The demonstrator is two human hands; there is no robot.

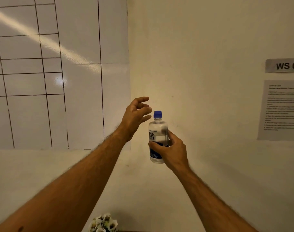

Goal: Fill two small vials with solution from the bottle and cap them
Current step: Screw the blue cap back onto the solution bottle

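Note:
A clear bottle [157,131] with a blue screw cap [157,114] and a white-and-blue label is held upright in the air, in front of the wall corner. My right hand [172,150] grips its lower half from the right. My left hand [136,117] hovers just left of the cap, fingers spread and curled toward it, apart from it. The cap sits on the bottle. No vials are in view.
A cream wall fills the right, with a "WS 03" sign [284,65] and a printed sheet [280,110] taped below it. A white board with black grid lines [47,72] covers the left wall. White flowers [103,223] peek in at the bottom edge.

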